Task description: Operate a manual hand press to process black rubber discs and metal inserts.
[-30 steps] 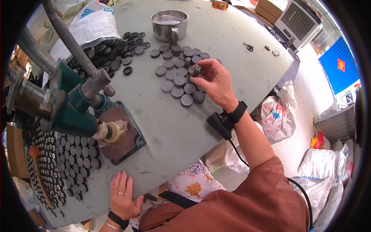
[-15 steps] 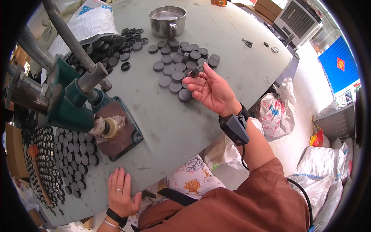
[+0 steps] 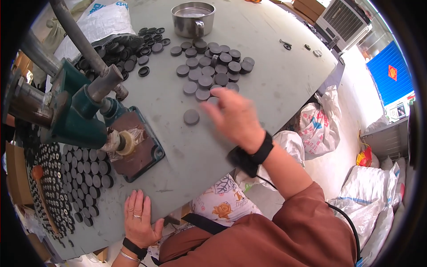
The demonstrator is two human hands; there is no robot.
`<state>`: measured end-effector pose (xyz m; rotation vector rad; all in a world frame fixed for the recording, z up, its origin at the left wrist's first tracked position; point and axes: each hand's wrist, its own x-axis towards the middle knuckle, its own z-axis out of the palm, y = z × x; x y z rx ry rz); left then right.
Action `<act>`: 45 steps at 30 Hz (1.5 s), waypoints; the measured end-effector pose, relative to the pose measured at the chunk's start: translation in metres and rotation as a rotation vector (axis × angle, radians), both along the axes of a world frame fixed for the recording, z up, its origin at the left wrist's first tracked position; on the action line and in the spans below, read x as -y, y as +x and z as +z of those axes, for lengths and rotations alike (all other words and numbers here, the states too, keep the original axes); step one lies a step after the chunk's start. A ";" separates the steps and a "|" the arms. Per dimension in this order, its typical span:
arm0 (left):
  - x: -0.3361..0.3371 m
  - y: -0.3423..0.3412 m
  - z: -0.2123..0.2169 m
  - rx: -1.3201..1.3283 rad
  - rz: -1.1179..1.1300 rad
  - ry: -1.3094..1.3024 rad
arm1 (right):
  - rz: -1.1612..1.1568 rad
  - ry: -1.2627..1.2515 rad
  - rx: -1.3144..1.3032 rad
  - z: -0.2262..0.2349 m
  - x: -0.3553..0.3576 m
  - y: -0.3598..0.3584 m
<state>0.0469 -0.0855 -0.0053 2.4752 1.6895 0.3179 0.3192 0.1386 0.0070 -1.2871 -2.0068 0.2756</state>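
Observation:
My left hand (image 3: pixel 141 220) lies flat at the near table edge, fingers stretched out, holding nothing. My right hand (image 3: pixel 235 116) is over the near side of a loose cluster of round black caps (image 3: pixel 205 82). Motion smears its fingers, and whether anything is between them cannot be made out. To the left of that hand a single black cap (image 3: pixel 191 116) lies flat, apart from the cluster. On the left stands a green hand press (image 3: pixel 75 107) with a pale round tip (image 3: pixel 128 146) above its base plate.
Rows of black caps (image 3: pixel 91 169) and smaller ringed pieces cover the table's left side. A heap of open black caps (image 3: pixel 120 51) spills by a white sack (image 3: pixel 109 20). A steel cup (image 3: pixel 192 26) stands at the back. White bags (image 3: pixel 318 122) are beyond the right edge.
My right hand has turned palm down and moved nearer to me; the cap it held up no longer shows in its fingers. A single cap now lies left of it. My left hand stays put.

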 end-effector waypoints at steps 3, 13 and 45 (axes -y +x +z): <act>0.001 0.003 0.000 -0.001 0.000 0.001 | -0.180 0.152 0.126 -0.007 -0.025 0.037; -0.002 0.004 -0.001 0.004 -0.013 0.011 | -0.107 -0.480 0.176 0.018 -0.060 0.050; -0.002 0.006 -0.001 -0.011 -0.007 0.036 | 0.016 -1.179 -1.232 0.007 -0.032 0.073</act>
